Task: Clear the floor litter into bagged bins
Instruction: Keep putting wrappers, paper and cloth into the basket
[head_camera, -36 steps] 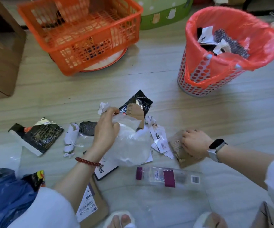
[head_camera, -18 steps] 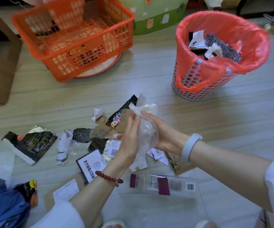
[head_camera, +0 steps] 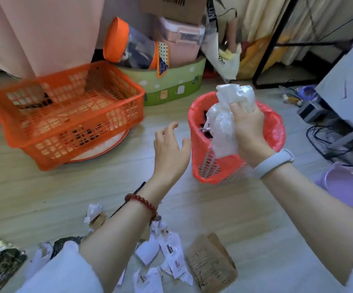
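One right hand grips crumpled plastic above the bin rim.

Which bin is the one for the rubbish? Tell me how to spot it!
Find the big orange basket on the wooden floor, then look right. The round bin stands there, under the right hand gripping crumpled clear plastic. Only it has a red bag lining it.

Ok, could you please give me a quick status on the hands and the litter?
Right hand gripping crumpled clear plastic over the red-bagged bin. Left hand open, empty. Paper scraps on floor. Nothing blocking the bin.
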`<state>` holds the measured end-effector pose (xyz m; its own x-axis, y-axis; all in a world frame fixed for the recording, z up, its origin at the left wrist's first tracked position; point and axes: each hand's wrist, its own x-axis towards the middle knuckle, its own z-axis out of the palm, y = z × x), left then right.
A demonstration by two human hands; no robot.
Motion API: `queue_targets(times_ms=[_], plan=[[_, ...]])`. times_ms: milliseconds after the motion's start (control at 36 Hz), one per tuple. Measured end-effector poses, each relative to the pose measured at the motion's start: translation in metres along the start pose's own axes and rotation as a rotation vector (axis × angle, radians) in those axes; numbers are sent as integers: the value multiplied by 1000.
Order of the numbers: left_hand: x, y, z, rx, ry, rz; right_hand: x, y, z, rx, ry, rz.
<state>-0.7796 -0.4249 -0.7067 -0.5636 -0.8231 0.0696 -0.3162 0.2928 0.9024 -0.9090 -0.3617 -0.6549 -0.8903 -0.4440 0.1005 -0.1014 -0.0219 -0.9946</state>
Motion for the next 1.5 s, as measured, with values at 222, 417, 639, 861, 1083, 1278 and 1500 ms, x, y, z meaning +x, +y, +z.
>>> queue_targets(times_ms=[222, 417, 639, 861, 1083, 1278, 1500], plan=[[39, 15, 68, -247, -181, -221, 64, 37, -49, -723, 28, -211], [30, 5, 79, -212, 26, -242, 66, 96, -62, -1183, -506, -127], [16, -17, 32, -105, 150, -267, 38, 122, -36, -1498, -952, -140], [-3, -34, 2, -19, 25, -192, 12, 146, -8, -1501, -1072, 43], [6, -35, -7, -2, -54, -186, 11, 83, 11, -1608, -1035, 106], [-5, -57, -47, -13, 64, -152, -46, 28, 30, -823, -489, -568], [-78, -149, -70, 215, 77, -241, -176, 107, 26, -555, -948, -692]])
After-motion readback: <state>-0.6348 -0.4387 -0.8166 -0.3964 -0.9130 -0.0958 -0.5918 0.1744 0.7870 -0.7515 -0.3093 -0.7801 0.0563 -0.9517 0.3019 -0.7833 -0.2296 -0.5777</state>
